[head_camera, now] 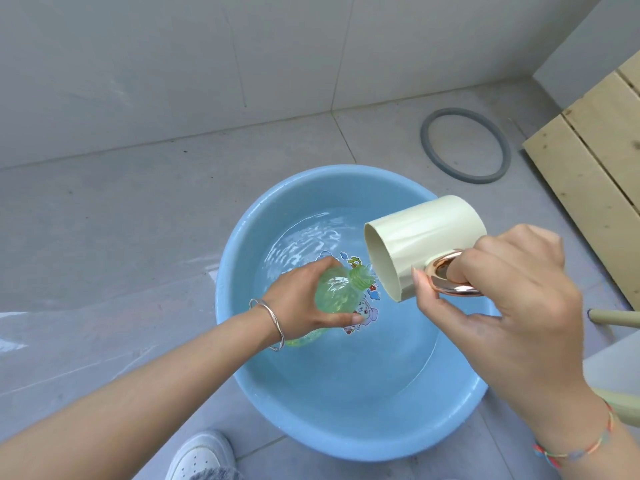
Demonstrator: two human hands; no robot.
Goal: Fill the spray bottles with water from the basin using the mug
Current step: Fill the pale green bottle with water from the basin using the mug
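Our right hand is closest, its fingers curled through the rose-gold handle of the cream mug, thumb pressed against the mug's side. The mug is tipped well over, mouth facing down and left. Its rim is just beside the open threaded neck of the green spray bottle. Our left hand grips that bottle round its shoulder, holding it tilted over the blue basin. The basin sits on the floor with shallow, rippling water in it.

We judge this to be the pouring step, mug into bottle. No stream is plain to see, and we cannot tell how full the bottle is. Next we would need to line the rim over the narrow neck and tip slowly, then dip the mug in the basin for more. Any spill should fall into the basin.
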